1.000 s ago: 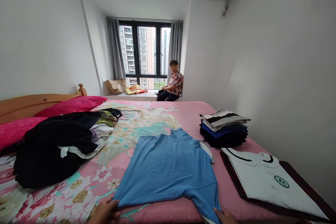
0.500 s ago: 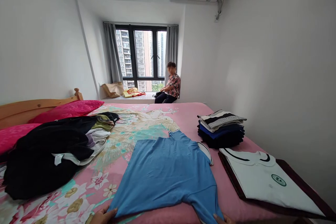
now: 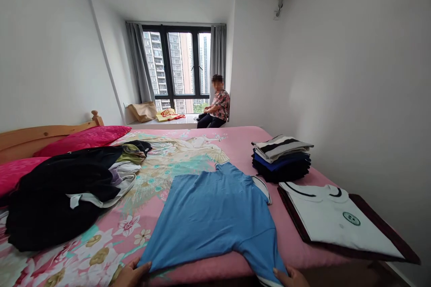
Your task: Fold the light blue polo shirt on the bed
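Note:
A blue T-shirt (image 3: 215, 219) lies spread flat on the pink flowered bedspread (image 3: 188, 152), its collar away from me. My left hand (image 3: 131, 274) grips the shirt's near left corner at the bed's front edge. At the shirt's near right part, by a hanging sleeve, my right hand (image 3: 289, 277) holds the cloth. Both hands show only partly at the bottom of the view.
A heap of dark and light clothes (image 3: 67, 184) lies at the left beside red pillows (image 3: 84, 136). At the right sit a folded stack (image 3: 281, 157) and a folded white shirt (image 3: 333, 222) on dark cloth. A person (image 3: 215, 110) sits by the window.
The view has shifted slightly. My hands have slid a little along the shirt's near edge and still hold it. The shirt lies much as before.

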A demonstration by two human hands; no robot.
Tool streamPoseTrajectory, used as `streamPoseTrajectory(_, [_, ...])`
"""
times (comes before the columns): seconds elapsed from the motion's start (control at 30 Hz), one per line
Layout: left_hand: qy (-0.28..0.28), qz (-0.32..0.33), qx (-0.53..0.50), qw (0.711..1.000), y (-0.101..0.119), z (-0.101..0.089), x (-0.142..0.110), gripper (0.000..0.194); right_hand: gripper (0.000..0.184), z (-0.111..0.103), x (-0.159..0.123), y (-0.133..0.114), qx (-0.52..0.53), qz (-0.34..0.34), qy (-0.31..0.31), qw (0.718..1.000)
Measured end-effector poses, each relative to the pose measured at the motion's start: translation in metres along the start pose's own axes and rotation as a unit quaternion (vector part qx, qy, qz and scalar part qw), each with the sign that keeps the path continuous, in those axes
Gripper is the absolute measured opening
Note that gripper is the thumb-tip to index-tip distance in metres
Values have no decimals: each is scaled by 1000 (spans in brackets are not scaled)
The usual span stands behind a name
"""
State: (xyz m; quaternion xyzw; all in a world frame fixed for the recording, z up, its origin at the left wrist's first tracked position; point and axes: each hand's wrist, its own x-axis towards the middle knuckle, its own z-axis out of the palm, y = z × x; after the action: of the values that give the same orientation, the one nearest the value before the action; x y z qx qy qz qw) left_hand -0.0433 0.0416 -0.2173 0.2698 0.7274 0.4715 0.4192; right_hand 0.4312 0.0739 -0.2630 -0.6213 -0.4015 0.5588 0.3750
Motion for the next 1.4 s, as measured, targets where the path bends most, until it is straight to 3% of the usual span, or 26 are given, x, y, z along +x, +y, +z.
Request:
streamPoseTrajectory(0.13, [5, -37, 24, 999, 9, -2, -9, 39, 35, 4, -31, -15, 64, 89, 16, 994])
streamPoseTrajectory(0.23, [14, -69, 34, 997, 13, -1, -8, 53, 35, 7, -40, -20, 101, 101, 10, 990])
streamPoseTrajectory(0.37, [50, -52, 45, 996, 11, -1, -6, 73, 36, 11, -41, -12, 134, 88, -6, 987])
streamPoseTrajectory(0.47, [63, -18, 100, 993, 7, -1, -6, 71, 35, 6, -36, -2, 61, 83, -20, 994])
streamPoseTrajectory(0.53, [66, 6, 131, 989, 7, 0, -6, 69, 33, -2, -30, 0, -51, 35, 16, 998])
streamPoseTrajectory(0.6, [55, 24, 142, 988, 9, 2, -6, 70, 30, -14, -22, -6, -149, -61, 89, 983])
streamPoseTrajectory(0.7, [58, 43, 156, 985, 15, 3, -6, 69, 32, -31, -3, -26, -193, -165, 169, 952])
streamPoseTrajectory(0.9, [57, -30, 154, 986, 25, -1, -6, 57, 43, -31, 63, -74, -285, -110, 170, 937])
streamPoseTrajectory(1.03, [58, -20, 129, 990, 31, -1, -9, 45, 42, -16, 98, -90, -331, -75, 148, 929])
streamPoseTrajectory(1.23, [26, 8, 81, 996, 14, 0, -3, 36, 41, -27, 102, -84, -373, -72, 168, 910])
streamPoseTrajectory(1.4, [28, 63, 230, 971, 4, -2, -3, 35, 41, -32, 97, -71, -411, -79, 163, 893])
